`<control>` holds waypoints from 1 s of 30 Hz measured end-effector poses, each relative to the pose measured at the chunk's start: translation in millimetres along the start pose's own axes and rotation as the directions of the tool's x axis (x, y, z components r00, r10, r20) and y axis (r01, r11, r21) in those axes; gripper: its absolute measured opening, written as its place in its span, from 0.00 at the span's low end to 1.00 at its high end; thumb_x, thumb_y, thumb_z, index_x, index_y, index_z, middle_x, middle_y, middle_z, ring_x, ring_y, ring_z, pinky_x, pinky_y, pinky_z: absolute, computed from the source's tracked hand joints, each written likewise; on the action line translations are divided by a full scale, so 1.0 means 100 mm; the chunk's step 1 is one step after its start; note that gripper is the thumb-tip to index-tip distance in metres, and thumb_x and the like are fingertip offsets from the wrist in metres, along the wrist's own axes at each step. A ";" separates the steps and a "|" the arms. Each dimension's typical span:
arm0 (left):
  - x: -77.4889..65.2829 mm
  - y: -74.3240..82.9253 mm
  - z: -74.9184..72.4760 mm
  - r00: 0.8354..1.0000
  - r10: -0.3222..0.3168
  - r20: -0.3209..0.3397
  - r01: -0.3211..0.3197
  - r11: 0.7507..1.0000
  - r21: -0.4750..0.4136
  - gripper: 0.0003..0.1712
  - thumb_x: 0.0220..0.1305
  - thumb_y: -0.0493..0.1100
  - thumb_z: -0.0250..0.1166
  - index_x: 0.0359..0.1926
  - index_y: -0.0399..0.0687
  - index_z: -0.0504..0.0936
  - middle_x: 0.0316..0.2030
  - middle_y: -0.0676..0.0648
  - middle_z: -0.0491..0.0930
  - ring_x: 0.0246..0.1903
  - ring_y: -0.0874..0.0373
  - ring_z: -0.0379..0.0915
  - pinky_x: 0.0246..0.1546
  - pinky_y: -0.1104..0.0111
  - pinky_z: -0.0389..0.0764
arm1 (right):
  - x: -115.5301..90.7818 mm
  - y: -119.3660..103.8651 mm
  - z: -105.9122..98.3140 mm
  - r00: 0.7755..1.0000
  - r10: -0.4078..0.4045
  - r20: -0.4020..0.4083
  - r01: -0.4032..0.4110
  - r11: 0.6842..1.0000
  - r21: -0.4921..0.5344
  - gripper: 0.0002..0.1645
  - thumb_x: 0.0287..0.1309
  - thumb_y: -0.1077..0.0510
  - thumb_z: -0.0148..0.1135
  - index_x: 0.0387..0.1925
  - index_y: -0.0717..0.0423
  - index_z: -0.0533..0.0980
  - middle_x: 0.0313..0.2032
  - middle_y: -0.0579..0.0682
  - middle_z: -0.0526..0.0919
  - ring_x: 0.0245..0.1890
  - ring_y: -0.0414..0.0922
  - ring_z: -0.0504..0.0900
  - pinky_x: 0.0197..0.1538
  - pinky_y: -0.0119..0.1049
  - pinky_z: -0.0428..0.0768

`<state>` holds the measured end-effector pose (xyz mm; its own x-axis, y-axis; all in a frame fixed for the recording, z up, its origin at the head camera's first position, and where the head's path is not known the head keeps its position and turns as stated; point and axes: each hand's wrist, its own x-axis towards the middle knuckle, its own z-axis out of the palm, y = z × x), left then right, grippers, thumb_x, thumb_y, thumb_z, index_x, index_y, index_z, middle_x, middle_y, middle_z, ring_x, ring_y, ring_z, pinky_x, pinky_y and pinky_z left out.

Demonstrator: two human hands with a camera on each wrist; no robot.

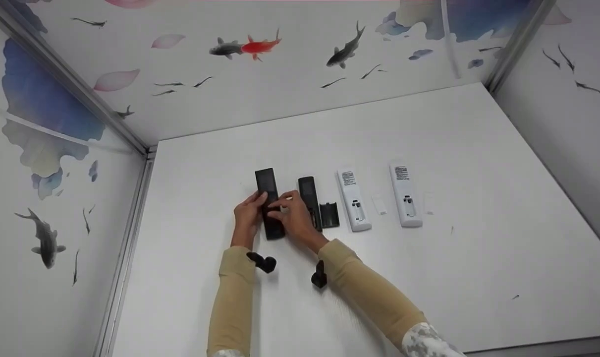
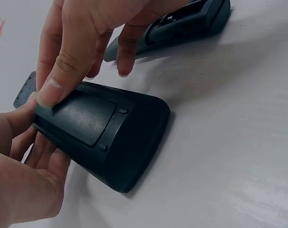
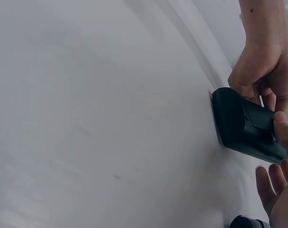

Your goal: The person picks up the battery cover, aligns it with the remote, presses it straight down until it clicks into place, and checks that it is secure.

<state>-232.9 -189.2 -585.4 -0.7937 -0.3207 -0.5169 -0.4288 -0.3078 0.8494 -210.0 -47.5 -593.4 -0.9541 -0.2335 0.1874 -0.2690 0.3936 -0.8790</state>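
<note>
Gripping a black remote [image 1: 274, 229] with the left hand [image 1: 248, 213], back face up, fingers curled round one long side. Held on or just above the tabletop [image 1: 428, 277]; impossible to tell whether resting flat or slightly raised. Pressing with the right hand [image 1: 295, 214] on the battery cover [image 2: 84, 118] in the back of the black remote: thumb tip down on the panel, remaining fingers loose, apart and apparently holding nothing. Seemingly well seated at the near edge, just beside two small feet [image 2: 124, 110].

Immediately right of the black remote: a second black remote [image 1: 308, 191], bay exposed, partly behind the right hand, with a loose black cover [image 1: 329, 214] just beside. Farther right of the black remote: a nearer white remote [image 1: 349, 191] and a farther white remote [image 1: 403, 191], both back up with bays uncovered, each near a small white cover [image 1: 380, 204].

Probably at the step of opening the black remote, to judge by three uncovered bays alongside; could equally be closing up. For opening, calls next for steadying with the left hand, sliding the panel under thumb pressure, then setting down beside the black remote.
</note>
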 end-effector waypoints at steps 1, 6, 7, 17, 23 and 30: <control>0.00 0.00 0.00 1.000 0.000 0.003 0.000 1.000 -0.002 0.29 0.62 0.42 0.72 0.64 0.41 0.78 0.60 0.37 0.80 0.41 0.61 0.81 0.37 0.73 0.81 | -0.01 0.00 0.00 1.000 0.004 -0.003 -0.004 1.000 0.017 0.12 0.57 0.56 0.72 0.43 0.55 0.87 0.50 0.55 0.74 0.49 0.49 0.77 0.52 0.43 0.78; 0.00 -0.02 -0.02 1.000 -0.006 0.007 0.006 1.000 -0.014 0.30 0.63 0.42 0.71 0.65 0.42 0.77 0.61 0.37 0.79 0.46 0.59 0.80 0.40 0.72 0.81 | -0.03 0.02 0.03 1.000 0.001 -0.015 0.000 0.999 0.051 0.14 0.57 0.56 0.72 0.43 0.57 0.87 0.49 0.57 0.75 0.50 0.49 0.77 0.54 0.42 0.77; 0.00 -0.02 -0.02 1.000 -0.008 0.006 0.008 1.000 -0.017 0.30 0.63 0.42 0.72 0.65 0.42 0.76 0.61 0.38 0.79 0.47 0.58 0.80 0.40 0.72 0.81 | -0.03 0.02 0.03 1.000 0.002 -0.015 -0.002 0.998 0.056 0.14 0.56 0.56 0.72 0.44 0.57 0.87 0.49 0.57 0.75 0.50 0.50 0.77 0.54 0.42 0.77; 0.00 0.00 -0.01 1.000 -0.010 0.007 0.011 1.000 -0.024 0.30 0.63 0.42 0.71 0.65 0.43 0.76 0.62 0.38 0.78 0.54 0.56 0.76 0.45 0.71 0.79 | 0.00 0.03 0.06 0.979 0.206 0.010 -0.203 0.957 0.207 0.38 0.56 0.56 0.73 0.66 0.65 0.72 0.58 0.63 0.81 0.54 0.55 0.85 0.54 0.42 0.83; -0.01 0.00 -0.01 1.000 -0.005 0.010 0.006 1.000 -0.027 0.30 0.63 0.42 0.71 0.66 0.43 0.76 0.63 0.39 0.78 0.54 0.57 0.76 0.45 0.71 0.78 | 0.03 0.00 0.08 0.941 0.335 0.037 -0.331 0.898 0.288 0.27 0.55 0.56 0.75 0.56 0.62 0.81 0.50 0.59 0.87 0.47 0.49 0.89 0.47 0.37 0.85; -0.02 0.00 -0.01 1.000 -0.001 0.011 0.002 0.999 -0.033 0.30 0.63 0.42 0.71 0.65 0.41 0.76 0.64 0.38 0.76 0.57 0.55 0.75 0.55 0.66 0.77 | 0.03 -0.02 0.08 0.937 0.347 0.035 -0.341 0.889 0.305 0.26 0.56 0.57 0.74 0.56 0.62 0.81 0.50 0.59 0.87 0.47 0.49 0.89 0.47 0.37 0.86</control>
<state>-231.2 -189.5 -584.4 -0.7980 -0.3102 -0.5167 -0.4158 -0.3373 0.8446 -211.5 -56.0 -594.6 -0.9830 -0.1128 -0.1448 0.1262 0.1581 -0.9793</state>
